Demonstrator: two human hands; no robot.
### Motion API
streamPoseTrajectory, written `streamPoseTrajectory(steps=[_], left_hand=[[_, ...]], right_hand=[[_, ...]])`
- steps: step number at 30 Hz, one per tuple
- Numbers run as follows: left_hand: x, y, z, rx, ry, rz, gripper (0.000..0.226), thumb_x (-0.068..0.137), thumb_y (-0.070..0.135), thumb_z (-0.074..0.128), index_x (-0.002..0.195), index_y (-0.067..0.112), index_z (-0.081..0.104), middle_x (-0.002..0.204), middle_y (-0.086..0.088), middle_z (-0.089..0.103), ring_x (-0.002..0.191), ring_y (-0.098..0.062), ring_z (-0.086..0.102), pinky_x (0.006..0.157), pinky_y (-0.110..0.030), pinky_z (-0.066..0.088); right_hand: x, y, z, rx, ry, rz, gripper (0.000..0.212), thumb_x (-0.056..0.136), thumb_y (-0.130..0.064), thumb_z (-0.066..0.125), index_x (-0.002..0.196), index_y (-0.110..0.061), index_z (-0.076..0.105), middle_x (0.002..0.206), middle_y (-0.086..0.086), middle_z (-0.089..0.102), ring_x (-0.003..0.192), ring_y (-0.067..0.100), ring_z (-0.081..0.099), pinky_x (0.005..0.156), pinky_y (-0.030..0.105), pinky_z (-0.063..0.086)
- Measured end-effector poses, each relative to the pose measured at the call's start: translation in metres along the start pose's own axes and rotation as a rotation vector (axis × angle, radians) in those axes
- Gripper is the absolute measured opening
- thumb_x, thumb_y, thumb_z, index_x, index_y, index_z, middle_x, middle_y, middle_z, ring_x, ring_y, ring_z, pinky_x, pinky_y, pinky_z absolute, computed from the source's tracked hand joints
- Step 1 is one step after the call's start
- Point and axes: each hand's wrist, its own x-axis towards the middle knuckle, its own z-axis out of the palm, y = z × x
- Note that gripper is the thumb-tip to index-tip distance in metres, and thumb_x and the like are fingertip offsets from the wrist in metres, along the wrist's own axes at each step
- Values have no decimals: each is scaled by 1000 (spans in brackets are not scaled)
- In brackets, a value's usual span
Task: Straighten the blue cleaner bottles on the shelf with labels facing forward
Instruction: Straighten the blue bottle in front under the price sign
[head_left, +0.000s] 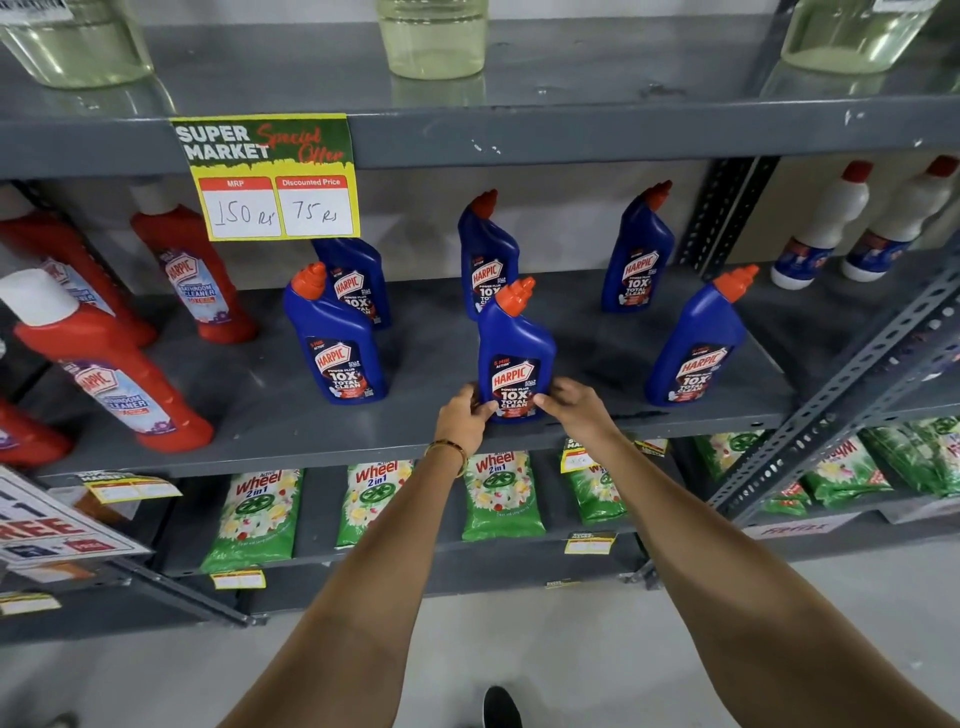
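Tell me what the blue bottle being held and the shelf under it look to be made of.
Blue bottle: probably moulded plastic, smooth with a soft sheen, orange cap, glossy printed label. Shelf: likely grey-painted metal, matte, scuffed, with chipped paint along its edges and perforated uprights beside it.

Six blue cleaner bottles with orange caps stand upright on the grey shelf (519, 441), labels facing forward. Front row: left bottle (335, 340), centre bottle (514, 358) at the shelf edge, right bottle (698, 345). Back row: left-rear bottle (358, 280), centre-rear bottle (485, 249), right-rear bottle (639, 249).
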Motion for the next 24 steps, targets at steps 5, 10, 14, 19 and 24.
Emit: streamPoseTrajectory(steps=[5,10,14,19,24], left_hand=[[0,-1,-2,2,14,-17,41,88,20,58,126,8,49,126,-15,60,114,-28,57,97,-37,47],[-1,-9,-14,5,43,-44,47,87,19,59,130,5,46,132,-16,56,120,-27,54,105,-37,42],[-4,-18,-32,-4,41,-38,48,88,20,59,131,4,45,134,-15,55,121,-25,53,105,-31,40],[-10,-36,-66,-22,26,-29,48,88,20,59,131,4,47,132,-15,56,120,-25,54,102,-30,40],[-16,-64,-110,27,13,-27,46,88,22,58,128,1,49,130,-18,57,120,-27,54,103,-33,40]], right_hand=[[0,1,-1,36,-24,37,44,77,-6,71,119,-2,57,118,17,67,108,28,64,98,45,49],[-1,2,2,31,-9,97,45,69,-1,77,110,-1,58,113,18,68,103,30,65,98,48,49],[-2,1,8,-25,84,112,39,67,-6,78,100,4,61,106,18,71,100,32,66,95,50,49],[-14,0,28,-164,243,145,31,71,-16,75,94,2,65,98,17,72,95,32,65,81,40,51],[-36,-4,64,-213,420,178,30,78,-20,70,99,0,65,101,20,69,95,35,63,69,30,39]])
